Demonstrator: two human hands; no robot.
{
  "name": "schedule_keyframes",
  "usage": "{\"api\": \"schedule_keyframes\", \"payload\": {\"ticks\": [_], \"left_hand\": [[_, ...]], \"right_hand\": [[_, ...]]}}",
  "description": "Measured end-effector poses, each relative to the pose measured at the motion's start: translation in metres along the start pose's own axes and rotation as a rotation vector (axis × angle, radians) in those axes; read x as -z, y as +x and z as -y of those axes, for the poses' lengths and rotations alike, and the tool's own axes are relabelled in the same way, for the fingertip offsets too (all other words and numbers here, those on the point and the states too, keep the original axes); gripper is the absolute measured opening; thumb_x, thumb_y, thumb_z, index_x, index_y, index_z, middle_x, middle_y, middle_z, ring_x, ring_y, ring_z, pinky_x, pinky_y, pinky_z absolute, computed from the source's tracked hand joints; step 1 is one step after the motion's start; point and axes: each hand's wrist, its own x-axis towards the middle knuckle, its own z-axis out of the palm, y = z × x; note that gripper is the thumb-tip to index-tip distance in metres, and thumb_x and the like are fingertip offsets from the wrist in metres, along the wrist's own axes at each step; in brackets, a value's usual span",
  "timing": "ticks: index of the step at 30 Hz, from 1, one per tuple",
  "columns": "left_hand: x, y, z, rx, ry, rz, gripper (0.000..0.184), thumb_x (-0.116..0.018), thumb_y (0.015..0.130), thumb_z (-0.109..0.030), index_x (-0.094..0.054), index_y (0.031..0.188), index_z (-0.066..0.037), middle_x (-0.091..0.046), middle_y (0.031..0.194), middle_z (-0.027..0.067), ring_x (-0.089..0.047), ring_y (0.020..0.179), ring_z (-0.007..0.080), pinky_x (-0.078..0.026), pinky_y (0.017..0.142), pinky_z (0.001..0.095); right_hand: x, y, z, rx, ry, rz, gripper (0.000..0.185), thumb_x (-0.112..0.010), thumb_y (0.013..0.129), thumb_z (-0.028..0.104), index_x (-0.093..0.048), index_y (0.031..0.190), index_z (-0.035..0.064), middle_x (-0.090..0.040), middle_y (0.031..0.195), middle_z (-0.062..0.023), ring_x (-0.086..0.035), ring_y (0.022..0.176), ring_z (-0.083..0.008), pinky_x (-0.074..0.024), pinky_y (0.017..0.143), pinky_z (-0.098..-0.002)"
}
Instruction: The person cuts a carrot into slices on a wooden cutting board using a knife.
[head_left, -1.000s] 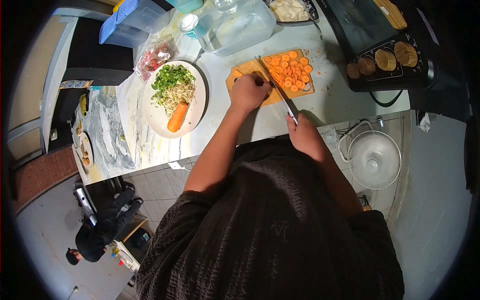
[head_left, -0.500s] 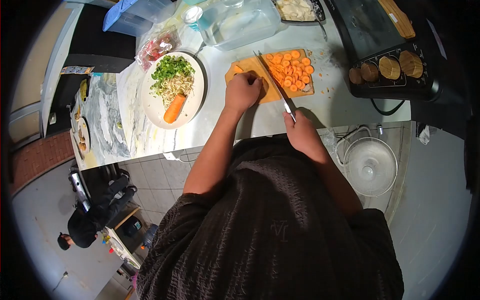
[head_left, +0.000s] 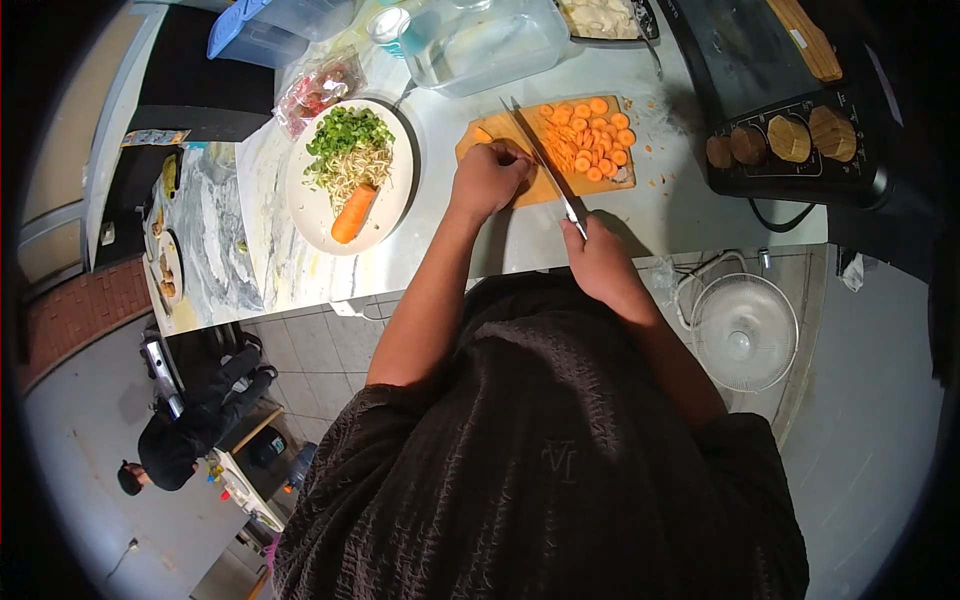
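Observation:
My right hand (head_left: 600, 258) is closed round the handle of a kitchen knife (head_left: 541, 152), whose blade slants across a wooden cutting board (head_left: 545, 191). Left of the blade, my left hand (head_left: 487, 180) rests over the board with its fingers curled together; what they hold is hidden. A small carrot piece (head_left: 483, 135) shows just beyond that hand. Sliced carrots (head_left: 600, 125) lie to the right of the blade, with thin carrot strips (head_left: 563, 148) close beside it.
A white plate (head_left: 316, 226) at left holds chopped greens (head_left: 350, 135), bean sprouts (head_left: 355, 181) and a carrot chunk (head_left: 354, 214). Behind the board stands a clear plastic container (head_left: 490, 55). A black appliance with wooden knobs (head_left: 788, 138) is at right. Another person (head_left: 180, 440) is at lower left.
The view has shifted slightly. My left hand's fingertips have altered their pose a little near the blade. The knife stays in my right hand, in nearly the same position across the board.

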Motion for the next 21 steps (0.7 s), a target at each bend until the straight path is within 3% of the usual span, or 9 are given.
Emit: {"api": "schedule_keyframes", "payload": {"ticks": [6, 12, 16, 18, 21], "left_hand": [[0.005, 0.002, -0.003, 0.120, -0.111, 0.067, 0.025, -0.070, 0.081, -0.023, -0.072, 0.087, 0.002, -0.068, 0.068, 0.0108, -0.063, 0.059, 0.0165, -0.049, 0.060, 0.0310], [0.005, 0.006, -0.002, 0.141, -0.177, 0.095, 0.024, -0.070, 0.082, -0.020, -0.072, 0.083, 0.004, -0.066, 0.064, 0.0087, -0.060, 0.055, 0.0144, -0.047, 0.054, 0.0297], [0.004, 0.007, -0.001, 0.141, -0.200, 0.095, 0.022, -0.071, 0.082, -0.018, -0.072, 0.083, 0.004, -0.066, 0.064, 0.0080, -0.060, 0.055, 0.0136, -0.046, 0.053, 0.0289], [0.005, 0.006, -0.004, 0.140, -0.232, 0.116, 0.016, -0.071, 0.084, -0.011, -0.067, 0.083, 0.005, -0.066, 0.070, 0.0058, -0.057, 0.057, 0.0105, -0.044, 0.052, 0.0249], [0.006, 0.005, -0.006, 0.151, -0.239, 0.123, 0.016, -0.070, 0.084, -0.011, -0.067, 0.083, 0.005, -0.066, 0.071, 0.0060, -0.057, 0.058, 0.0108, -0.045, 0.053, 0.0247]], "right_hand": [[0.000, -0.001, 0.003, -0.020, 0.025, 0.005, 0.045, -0.049, 0.099, 0.040, -0.057, 0.096, -0.0037, -0.064, 0.086, -0.0280, -0.061, 0.088, -0.0486, -0.0470, 0.076, -0.0523], [-0.003, -0.006, 0.007, -0.041, 0.044, -0.018, 0.043, -0.049, 0.099, 0.039, -0.057, 0.097, -0.0033, -0.064, 0.087, -0.0270, -0.061, 0.088, -0.0482, -0.0476, 0.075, -0.0503], [-0.001, -0.008, 0.010, -0.011, 0.093, -0.031, 0.046, -0.049, 0.098, 0.041, -0.055, 0.094, -0.0053, -0.064, 0.084, -0.0302, -0.060, 0.086, -0.0509, -0.0474, 0.075, -0.0551], [-0.002, -0.008, 0.010, -0.027, 0.080, -0.035, 0.046, -0.049, 0.098, 0.041, -0.055, 0.094, -0.0053, -0.064, 0.085, -0.0302, -0.060, 0.086, -0.0507, -0.0474, 0.076, -0.0549], [-0.001, -0.008, 0.013, -0.046, 0.069, -0.024, 0.046, -0.049, 0.098, 0.041, -0.055, 0.094, -0.0054, -0.064, 0.085, -0.0303, -0.060, 0.087, -0.0503, -0.0475, 0.076, -0.0546]]}}
